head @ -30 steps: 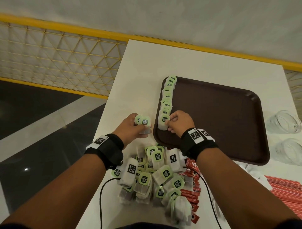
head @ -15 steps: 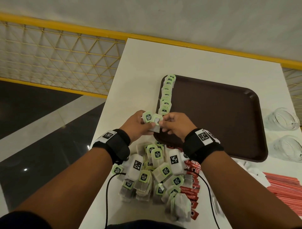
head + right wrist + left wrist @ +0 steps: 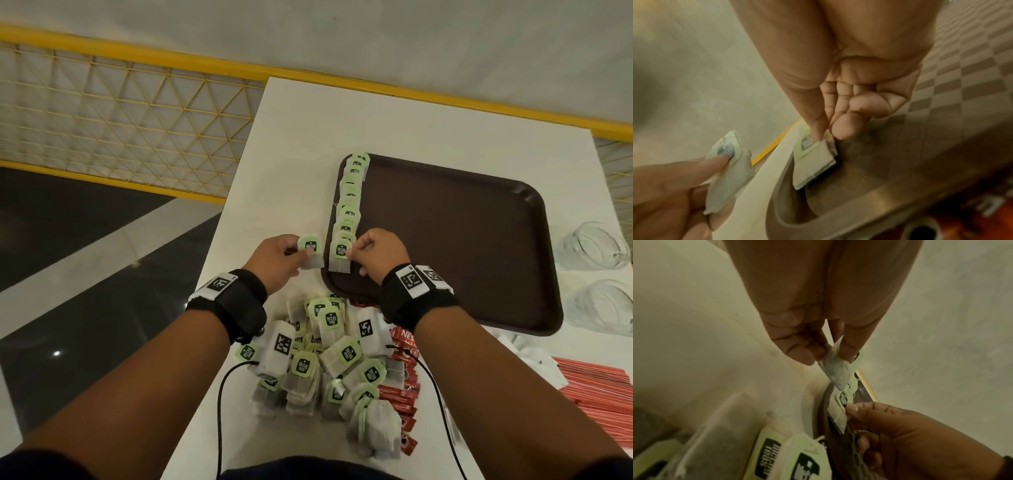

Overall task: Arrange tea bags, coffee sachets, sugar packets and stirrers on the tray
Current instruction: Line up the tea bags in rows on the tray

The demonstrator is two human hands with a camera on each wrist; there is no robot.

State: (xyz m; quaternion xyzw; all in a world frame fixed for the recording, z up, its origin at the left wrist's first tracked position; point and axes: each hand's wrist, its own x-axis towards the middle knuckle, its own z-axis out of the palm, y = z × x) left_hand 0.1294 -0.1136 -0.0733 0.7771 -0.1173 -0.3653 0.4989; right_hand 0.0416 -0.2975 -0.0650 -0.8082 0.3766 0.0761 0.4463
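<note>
A dark brown tray [image 3: 455, 240] lies on the white table, with a row of green-tagged tea bags [image 3: 351, 198] along its left edge. My right hand [image 3: 356, 251] pinches a tea bag [image 3: 339, 257] at the near end of that row, over the tray's left rim [image 3: 781, 178]; the same bag [image 3: 813, 162] shows in the right wrist view. My left hand [image 3: 298, 253] pinches another tea bag [image 3: 311, 253] just left of the tray, above the table; it appears as a bag [image 3: 835, 369] in the left wrist view. A heap of tea bags [image 3: 329, 363] lies near me.
Red coffee sachets [image 3: 404, 383] lie beside the heap, red stirrers [image 3: 603, 387] at the right, white packets [image 3: 524, 349] between them. Two glass jars [image 3: 589, 250] stand right of the tray. The table's left edge drops to a dark floor by a yellow railing [image 3: 120, 120].
My hands met and the right one took a tea bag from the left. The right hand has since moved it to the near end of the row on the tray.
</note>
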